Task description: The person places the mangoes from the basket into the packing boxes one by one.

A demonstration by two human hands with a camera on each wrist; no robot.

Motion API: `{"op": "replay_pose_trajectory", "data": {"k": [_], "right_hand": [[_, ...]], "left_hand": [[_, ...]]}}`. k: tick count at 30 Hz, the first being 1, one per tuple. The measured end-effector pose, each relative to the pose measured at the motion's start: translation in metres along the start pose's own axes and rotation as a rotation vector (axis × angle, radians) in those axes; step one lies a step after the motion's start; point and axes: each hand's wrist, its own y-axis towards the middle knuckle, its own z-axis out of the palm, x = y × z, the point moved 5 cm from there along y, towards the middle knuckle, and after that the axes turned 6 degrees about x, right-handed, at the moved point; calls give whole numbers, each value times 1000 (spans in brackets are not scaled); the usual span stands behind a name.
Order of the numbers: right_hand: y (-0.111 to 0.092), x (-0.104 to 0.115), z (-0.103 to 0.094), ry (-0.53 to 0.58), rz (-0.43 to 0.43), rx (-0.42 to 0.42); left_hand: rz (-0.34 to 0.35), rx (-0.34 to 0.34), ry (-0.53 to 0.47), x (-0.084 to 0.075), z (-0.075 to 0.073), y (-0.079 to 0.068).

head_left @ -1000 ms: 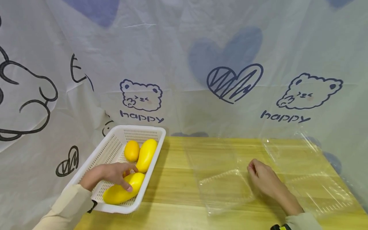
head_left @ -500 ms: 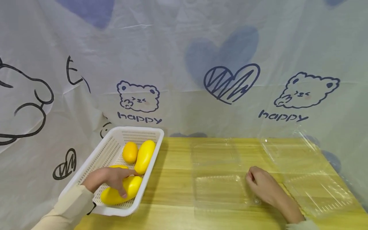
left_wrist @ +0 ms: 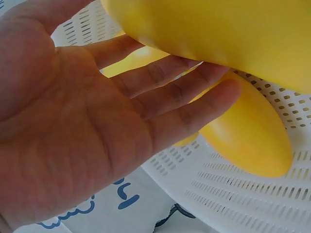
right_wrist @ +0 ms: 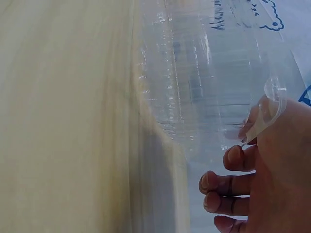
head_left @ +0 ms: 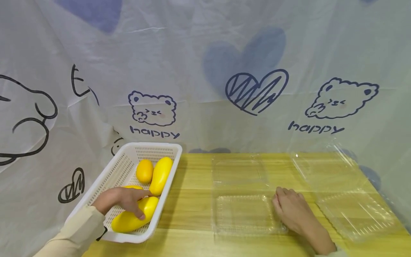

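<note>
In the white basket, my left hand [head_left: 120,200] spans a yellow mango [head_left: 128,220] lying nearest the front, thumb on its near side and fingers on the far side. The left wrist view shows the fingers [left_wrist: 184,87] fairly straight against the mango's skin. Over on the wooden table, a clear plastic clamshell box [head_left: 239,228] lies opened out flat, lid towards the back. My right hand [head_left: 293,210] is at its right edge; in the right wrist view the thumb and index finger pinch the rim of the box [right_wrist: 214,97], other fingers loosely curled.
The perforated basket [head_left: 176,157] at left also holds a long yellow mango [head_left: 161,175], a rounder orange-yellow one [head_left: 145,171] and another partly under the hand. A second clear open box [head_left: 356,214] lies at right. A printed cloth [head_left: 199,117] hangs behind the table.
The middle box has turned and settled straighter on the table, with my right hand shifting slightly nearer at its edge. My left hand stays on the same mango, almost still.
</note>
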Motion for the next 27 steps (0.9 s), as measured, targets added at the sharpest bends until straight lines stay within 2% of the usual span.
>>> {"op": "replay_pose_trajectory", "data": {"k": [13,20,27], "right_hand": [[5,1,2,19,6,-33],[11,0,2,36,21,-33],[15,-6,3,55,38,-12]], "left_hand": [[-21,-2,13,-3,-1,5],[13,0,-40,-3,-4,3],[42,-53,-67,0,-10,-4]]}}
